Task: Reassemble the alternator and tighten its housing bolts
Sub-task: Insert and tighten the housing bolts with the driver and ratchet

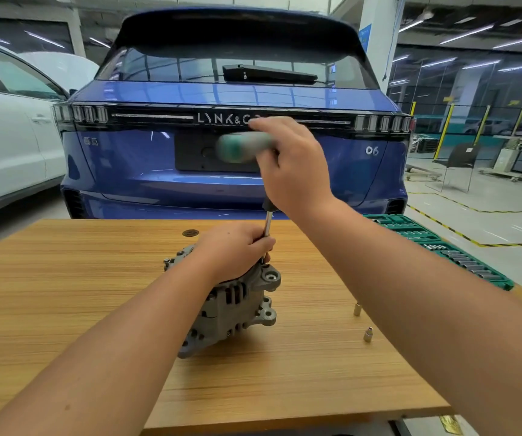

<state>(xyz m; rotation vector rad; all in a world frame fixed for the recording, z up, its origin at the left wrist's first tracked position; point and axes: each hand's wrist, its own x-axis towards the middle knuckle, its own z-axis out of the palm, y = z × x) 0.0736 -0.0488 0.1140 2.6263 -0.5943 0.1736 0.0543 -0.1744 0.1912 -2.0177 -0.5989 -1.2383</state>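
The alternator [232,305] stands on the wooden table [64,309], near its middle, with its mounting ears turned to the right. The left hand [234,250] rests on top of the alternator, its fingers curled round the lower part of a metal shaft [267,226] that rises steeply from the housing. The shaft belongs to a driver whose green and grey handle [244,147] is blurred; the right hand [291,165] grips that handle from the right side, fingers wrapped over it, well above the left hand. The tip of the tool is hidden behind the left hand's fingers, so where it meets the housing cannot be told. Two small sockets [357,309] [368,334] stand upright on the table to the right of the alternator, apart from each other. A green socket tray [442,243] lies along the table's far right edge. Behind the table stands a blue car [231,96], tail toward the camera, and a white car [4,136] is at the left.
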